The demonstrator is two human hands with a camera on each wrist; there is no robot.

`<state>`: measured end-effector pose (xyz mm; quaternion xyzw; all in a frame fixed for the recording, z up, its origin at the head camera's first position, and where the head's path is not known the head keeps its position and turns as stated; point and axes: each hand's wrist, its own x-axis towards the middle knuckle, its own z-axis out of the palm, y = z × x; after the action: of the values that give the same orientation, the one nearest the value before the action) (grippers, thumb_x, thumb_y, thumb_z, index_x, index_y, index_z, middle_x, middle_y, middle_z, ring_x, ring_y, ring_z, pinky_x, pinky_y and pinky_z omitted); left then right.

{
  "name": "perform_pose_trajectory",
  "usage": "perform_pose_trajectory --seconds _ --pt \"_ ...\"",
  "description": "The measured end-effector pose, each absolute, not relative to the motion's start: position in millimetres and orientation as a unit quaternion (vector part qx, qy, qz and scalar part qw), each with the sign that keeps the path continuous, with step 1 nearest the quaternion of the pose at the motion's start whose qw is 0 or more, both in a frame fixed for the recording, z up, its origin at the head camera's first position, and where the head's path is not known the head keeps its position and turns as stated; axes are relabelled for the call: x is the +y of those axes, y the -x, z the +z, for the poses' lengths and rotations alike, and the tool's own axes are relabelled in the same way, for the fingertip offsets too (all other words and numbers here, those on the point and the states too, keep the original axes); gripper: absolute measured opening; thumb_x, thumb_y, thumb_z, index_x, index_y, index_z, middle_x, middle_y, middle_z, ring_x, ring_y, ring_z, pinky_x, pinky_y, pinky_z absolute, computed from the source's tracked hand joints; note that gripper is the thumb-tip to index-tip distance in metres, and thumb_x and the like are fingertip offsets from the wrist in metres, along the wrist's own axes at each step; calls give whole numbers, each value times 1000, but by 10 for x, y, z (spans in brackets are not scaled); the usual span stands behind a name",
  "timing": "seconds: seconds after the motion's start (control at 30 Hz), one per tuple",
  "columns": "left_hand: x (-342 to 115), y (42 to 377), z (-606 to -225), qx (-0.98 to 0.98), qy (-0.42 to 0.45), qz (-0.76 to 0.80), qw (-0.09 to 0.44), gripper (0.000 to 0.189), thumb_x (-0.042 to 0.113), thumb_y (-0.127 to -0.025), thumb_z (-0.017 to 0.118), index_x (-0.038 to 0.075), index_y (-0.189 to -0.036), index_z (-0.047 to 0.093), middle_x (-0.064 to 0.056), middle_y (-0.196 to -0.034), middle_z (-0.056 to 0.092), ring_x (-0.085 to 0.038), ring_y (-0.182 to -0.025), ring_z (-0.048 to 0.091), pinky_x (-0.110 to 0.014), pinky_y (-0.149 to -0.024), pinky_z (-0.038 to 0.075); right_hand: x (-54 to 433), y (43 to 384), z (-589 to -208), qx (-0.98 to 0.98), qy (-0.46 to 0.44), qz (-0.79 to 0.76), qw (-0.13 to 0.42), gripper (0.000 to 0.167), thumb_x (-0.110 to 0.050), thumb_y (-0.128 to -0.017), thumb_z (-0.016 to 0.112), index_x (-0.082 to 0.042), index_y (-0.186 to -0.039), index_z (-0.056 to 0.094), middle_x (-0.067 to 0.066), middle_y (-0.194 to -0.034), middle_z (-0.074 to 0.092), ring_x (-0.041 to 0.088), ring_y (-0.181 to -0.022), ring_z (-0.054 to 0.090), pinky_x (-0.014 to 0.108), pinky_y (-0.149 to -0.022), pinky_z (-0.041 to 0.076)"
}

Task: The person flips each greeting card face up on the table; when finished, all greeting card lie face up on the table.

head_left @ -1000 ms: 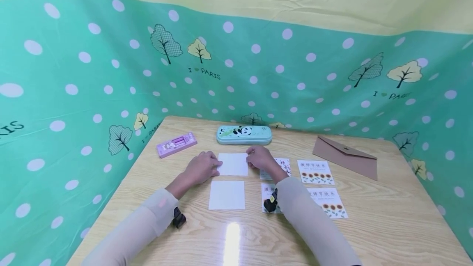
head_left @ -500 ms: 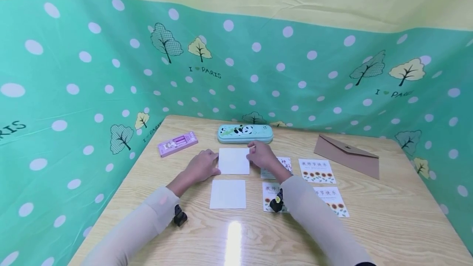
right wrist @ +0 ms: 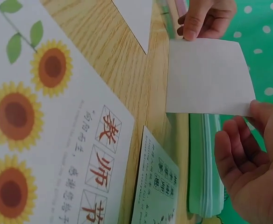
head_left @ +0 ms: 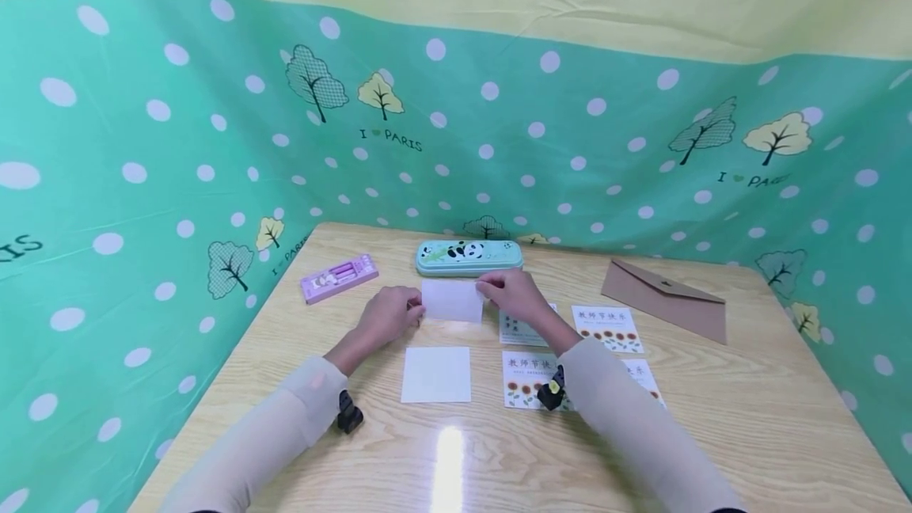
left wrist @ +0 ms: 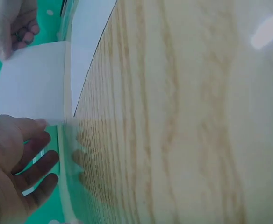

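My left hand [head_left: 385, 317] and right hand [head_left: 516, 294] hold a blank white card [head_left: 452, 301] between them, tilted up above the table. In the right wrist view, the right thumb and fingers pinch one corner of the card [right wrist: 210, 77], while the left hand [right wrist: 210, 19] pinches the opposite side. The left wrist view has the left thumb at the card's lower corner, its other fingers loosely spread. A second blank white card [head_left: 436, 375] lies flat nearer me. Under and beside my right forearm lie several printed cards, including a sunflower card [head_left: 523, 378] and a card with writing [head_left: 516, 328].
Behind the hands stands a mint pencil case [head_left: 469, 259] with a panda design. A purple pen box [head_left: 339, 279] lies to the left. Farther right are another sunflower card [head_left: 608, 329] and a brown envelope [head_left: 663, 303]. A dotted green cloth [head_left: 399, 212] hangs behind the wooden table.
The white card, flat on the table a second ago, has been raised and tilted up by both hands. The right hand has moved slightly up and right with its edge.
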<state>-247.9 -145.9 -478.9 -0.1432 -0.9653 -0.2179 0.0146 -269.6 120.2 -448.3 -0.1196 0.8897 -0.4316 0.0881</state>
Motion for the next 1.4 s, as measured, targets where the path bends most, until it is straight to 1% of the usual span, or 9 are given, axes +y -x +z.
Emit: perform_pose_trajectory --seconds 0.17,0.37,0.57,0.7,0.83,0.97,1.1,1.27,1.4 --pt "-1460 2488 -4795 -964 142 -224 10 12 23 -96 71 19 -84 72 5 -78 70 -10 -68 57 -27 -65 49 1239 2664 -4467 887 153 -426 96 24 -33 -102 62 -15 -108 78 19 -84 71 14 -67 59 28 -66 49" --pt "-1469 2498 -4790 -962 157 -223 13 11 22 -95 72 18 -85 73 5 -77 70 -10 -67 57 -27 -64 50 1271 2603 -4479 884 179 -418 106 32 -37 -104 58 -12 -94 77 18 -83 71 14 -67 58 29 -68 48" --pt "-1488 2513 -4816 -962 176 -207 33 4 18 -94 73 19 -93 77 3 -87 77 -14 -80 69 -35 -78 59 1263 2539 -4497 889 199 -396 113 22 -30 -100 65 -15 -110 79 6 -95 78 13 -80 67 28 -71 54" --pt "-1497 2501 -4838 -963 190 -190 29 11 15 -92 74 21 -100 79 0 -101 79 -21 -95 74 -39 -87 59 1241 2491 -4557 901 215 -359 119 21 -25 -97 69 -15 -113 78 -3 -99 77 7 -84 66 24 -76 55" --pt "-1487 2492 -4840 -960 215 -179 28 16 12 -92 74 20 -104 80 -3 -108 79 -25 -104 73 -43 -92 58 1235 2417 -4620 904 206 -346 147 29 -24 -95 72 -12 -121 74 -4 -86 72 8 -71 60 24 -66 52" --pt "-1478 2499 -4849 -957 232 -170 30 19 9 -92 73 19 -106 80 -3 -109 78 -25 -105 71 -42 -94 57 1228 2367 -4648 909 202 -328 158 35 -22 -93 73 -12 -126 72 -4 -73 65 8 -61 52 22 -58 46" --pt "-1484 2508 -4859 -954 260 -145 34 20 9 -93 71 18 -110 80 -2 -110 78 -24 -106 71 -42 -95 56 1212 2347 -4650 917 207 -305 154 24 -22 -94 73 -14 -116 76 -5 -63 56 7 -57 47 21 -56 41" --pt "-1482 2500 -4855 -951 281 -126 26 20 12 -95 70 17 -112 79 -5 -114 76 -27 -108 69 -43 -96 56 1186 2330 -4657 918 203 -294 171 22 -21 -94 72 -14 -115 77 -6 -61 51 8 -57 47 21 -57 40" --pt "-1474 2479 -4854 -952 279 -124 16 23 21 -95 72 16 -116 77 -8 -118 74 -29 -109 67 -44 -95 55 1163 2319 -4675 916 211 -290 181 10 -19 -95 71 -11 -97 77 -7 -59 47 8 -56 44 21 -57 36"
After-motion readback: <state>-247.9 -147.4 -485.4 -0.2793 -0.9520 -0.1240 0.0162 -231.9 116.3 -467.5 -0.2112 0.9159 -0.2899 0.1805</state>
